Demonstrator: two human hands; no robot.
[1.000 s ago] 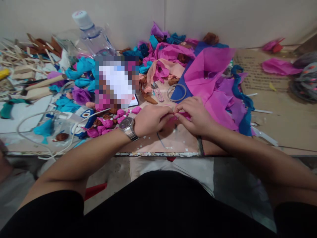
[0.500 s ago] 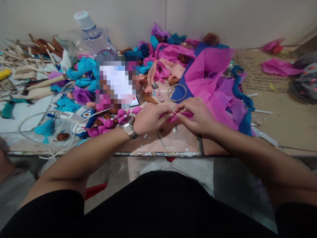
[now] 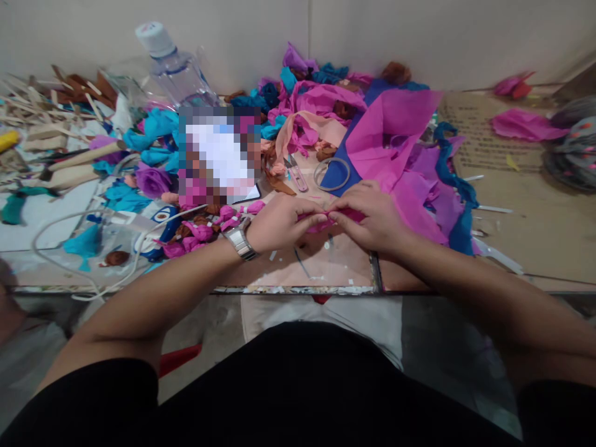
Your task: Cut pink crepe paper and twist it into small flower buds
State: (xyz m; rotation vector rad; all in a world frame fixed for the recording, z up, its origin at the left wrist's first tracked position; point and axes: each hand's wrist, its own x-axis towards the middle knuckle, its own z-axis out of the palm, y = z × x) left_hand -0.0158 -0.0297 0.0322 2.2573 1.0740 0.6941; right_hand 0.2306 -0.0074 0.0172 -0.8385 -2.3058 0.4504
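Now the left hand and right hand pinch a small magenta crinkled-paper piece between nearly meeting fingertips above the tabletop, less of it showing than half a second ago, suggesting tighter gathering.

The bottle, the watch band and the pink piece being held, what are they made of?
Bottle: probably plastic, glossy and see-through. Watch band: likely metal, its silvery links shining. Pink piece: maybe paper or cloth, looking thin and matte, but mostly covered.
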